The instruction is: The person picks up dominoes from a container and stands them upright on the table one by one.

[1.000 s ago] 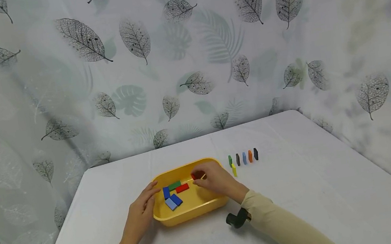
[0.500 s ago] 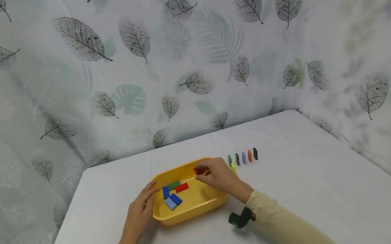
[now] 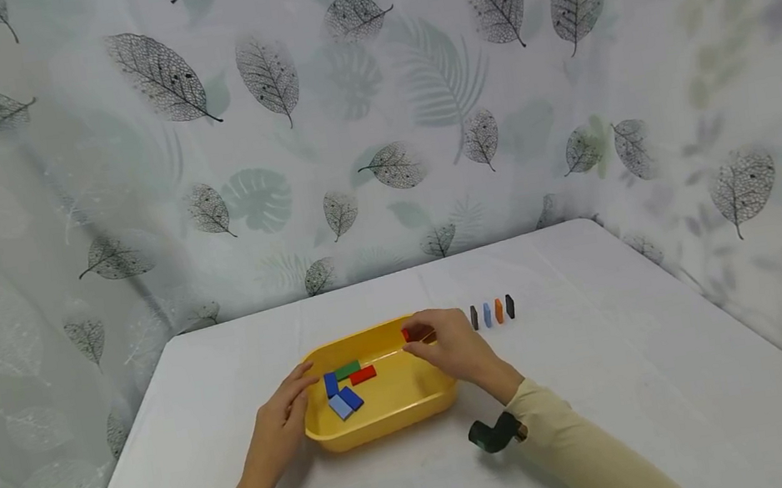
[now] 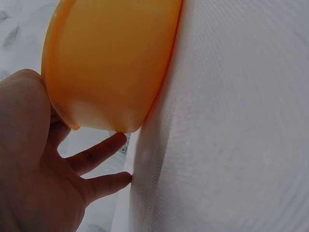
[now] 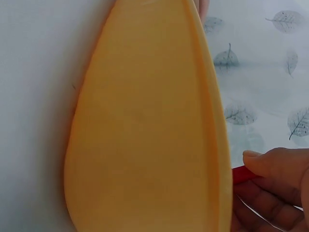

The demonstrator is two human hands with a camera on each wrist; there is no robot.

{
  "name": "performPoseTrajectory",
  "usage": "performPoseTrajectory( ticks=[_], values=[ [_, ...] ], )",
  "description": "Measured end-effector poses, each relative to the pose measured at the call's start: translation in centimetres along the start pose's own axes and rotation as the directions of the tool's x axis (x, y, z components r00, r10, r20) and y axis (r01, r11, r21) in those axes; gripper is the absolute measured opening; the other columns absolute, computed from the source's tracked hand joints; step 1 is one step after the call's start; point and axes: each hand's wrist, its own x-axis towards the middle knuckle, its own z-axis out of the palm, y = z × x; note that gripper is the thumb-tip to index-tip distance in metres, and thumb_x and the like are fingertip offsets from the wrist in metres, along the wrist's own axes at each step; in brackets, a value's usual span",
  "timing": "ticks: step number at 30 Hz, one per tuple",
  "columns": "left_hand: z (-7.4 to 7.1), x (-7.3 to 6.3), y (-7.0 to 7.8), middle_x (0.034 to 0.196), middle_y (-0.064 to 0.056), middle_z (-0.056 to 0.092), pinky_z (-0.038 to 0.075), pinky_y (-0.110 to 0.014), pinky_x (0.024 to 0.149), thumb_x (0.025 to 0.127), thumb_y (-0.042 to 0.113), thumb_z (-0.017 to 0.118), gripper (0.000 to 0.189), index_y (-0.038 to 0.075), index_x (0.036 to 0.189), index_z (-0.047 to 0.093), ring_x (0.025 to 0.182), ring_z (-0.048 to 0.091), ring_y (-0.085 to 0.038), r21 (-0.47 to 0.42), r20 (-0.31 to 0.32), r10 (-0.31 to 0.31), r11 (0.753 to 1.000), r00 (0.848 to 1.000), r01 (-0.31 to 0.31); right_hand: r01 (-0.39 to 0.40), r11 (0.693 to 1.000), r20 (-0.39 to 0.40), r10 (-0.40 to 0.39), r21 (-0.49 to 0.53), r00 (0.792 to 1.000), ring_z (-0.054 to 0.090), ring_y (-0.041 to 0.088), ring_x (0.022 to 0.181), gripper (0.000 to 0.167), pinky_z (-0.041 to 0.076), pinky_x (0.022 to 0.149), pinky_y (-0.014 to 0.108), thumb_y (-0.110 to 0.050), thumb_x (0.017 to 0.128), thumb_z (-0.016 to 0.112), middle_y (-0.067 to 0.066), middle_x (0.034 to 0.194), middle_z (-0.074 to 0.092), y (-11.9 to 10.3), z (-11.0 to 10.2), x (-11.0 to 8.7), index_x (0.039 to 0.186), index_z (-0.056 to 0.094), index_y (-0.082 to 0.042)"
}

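My right hand pinches a red domino between thumb and fingertips, over the right end of a yellow tray. The red domino juts out beyond the tray's rim in the right wrist view, partly covered by the thumb. At the tray's left end, my left hand rests against the rim with its fingers spread. Its fingertips touch the outer wall in the left wrist view. Inside the tray lie another red domino, a green domino, a light blue domino and dark blue dominoes.
Right of the tray, a grey domino, a blue domino, an orange domino and a black domino stand upright in a row. The white table meets a leaf-patterned curtain behind.
My right hand has risen with the red domino and moved right toward the tray's far right corner. It now covers the standing green and yellow dominoes. My left hand stays at the tray.
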Motion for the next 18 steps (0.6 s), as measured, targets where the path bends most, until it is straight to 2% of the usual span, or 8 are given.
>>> performPoseTrajectory(
  ticks=[9, 18],
  values=[
    [0.0, -0.1, 0.0, 0.155, -0.003, 0.051, 0.037, -0.041, 0.113, 0.109, 0.005, 0.05, 0.031, 0.004, 0.133, 0.069, 0.146, 0.043, -0.028, -0.004, 0.0, 0.004, 1.0, 1.0, -0.004, -0.014, 1.0, -0.056, 0.016, 0.025, 0.998, 0.071, 0.02, 0.087, 0.023, 0.063, 0.082, 0.037, -0.004, 0.089, 0.082, 0.006, 0.099, 0.075, 0.5, -1.4, 0.0, 0.109, 0.075, 0.002],
    [0.0, 0.0, 0.2, 0.155, -0.003, 0.051, 0.037, -0.042, 0.113, 0.109, 0.005, 0.05, 0.031, 0.004, 0.133, 0.069, 0.146, 0.043, -0.028, 0.002, -0.001, 0.003, 1.0, 1.0, -0.003, -0.037, 0.999, -0.07, 0.037, 0.002, 0.997, 0.072, 0.019, 0.087, 0.022, 0.063, 0.077, 0.031, -0.007, 0.089, 0.083, 0.003, 0.096, 0.075, 1.1, -3.0, 0.4, 0.108, 0.076, 0.0]
  ],
)
